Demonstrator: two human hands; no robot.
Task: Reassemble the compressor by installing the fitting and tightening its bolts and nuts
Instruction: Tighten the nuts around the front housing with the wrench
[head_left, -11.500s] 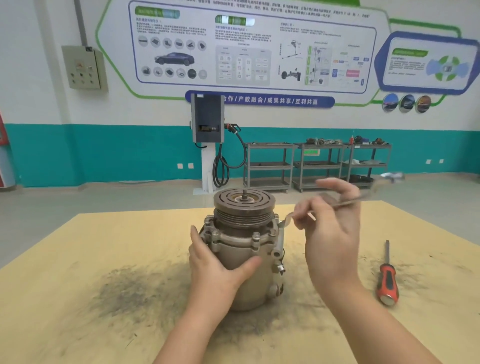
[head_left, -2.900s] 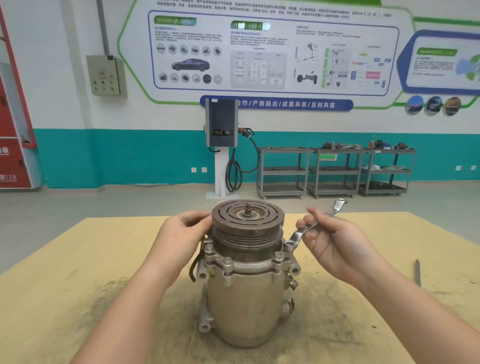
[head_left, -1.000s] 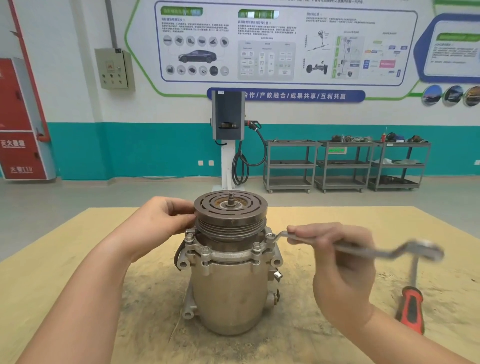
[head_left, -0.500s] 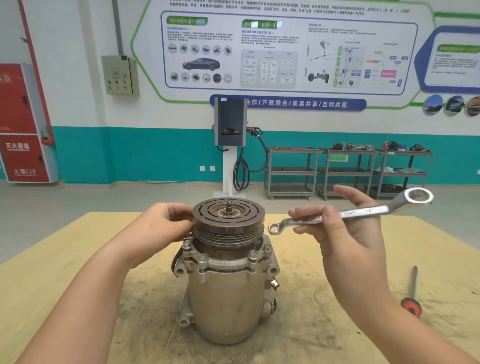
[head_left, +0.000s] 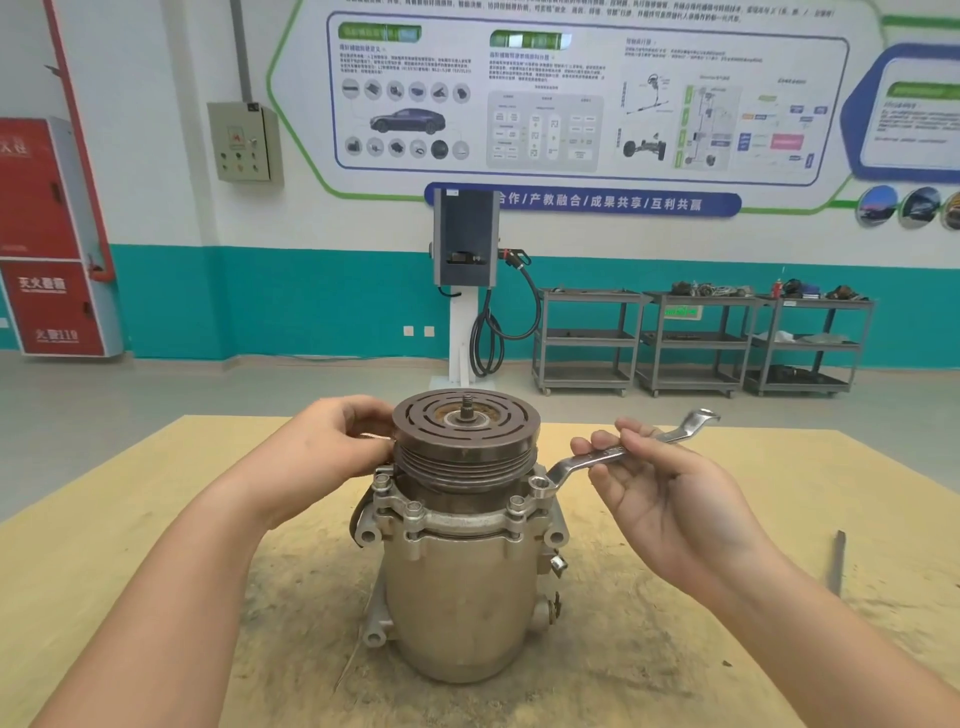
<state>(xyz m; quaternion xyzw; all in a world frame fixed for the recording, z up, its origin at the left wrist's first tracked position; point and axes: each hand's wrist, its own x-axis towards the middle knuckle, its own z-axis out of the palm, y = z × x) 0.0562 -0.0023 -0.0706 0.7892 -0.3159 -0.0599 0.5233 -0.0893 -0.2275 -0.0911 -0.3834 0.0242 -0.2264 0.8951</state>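
From the head view, the compressor (head_left: 462, 571) stands upright in the middle of the counter (head_left: 156, 519), its long axis vertical and the grooved pulley (head_left: 464, 441) on top. It sits straight ahead, between the two hands.

The relation that matters is at the flange under the pulley, on the compressor's right. The wrench (head_left: 613, 457) has its ring end seated over a bolt (head_left: 540, 486) there. Its shaft runs up and away to the right, roughly level, with the free end well clear of the body. The right hand (head_left: 670, 499) is the nearer one to that bolt. Its thumb and fingers pinch the shaft about midway, palm turned up and the other fingers loosely spread.

The left hand (head_left: 332, 452) lies against the pulley's left rim, fingers curled round its edge, apparently to steady the unit against the turning force.

The pulley overhangs the flange, so I judge the swing inward is short. The wrench will likely need lifting and reseating after each stroke.

More bolts (head_left: 414, 509) ring the flange at front and left. A thin metal shaft (head_left: 837, 561) lies on the counter far right, well apart. Shelving carts (head_left: 701, 338) and a charging post (head_left: 465, 291) stand by the back wall.
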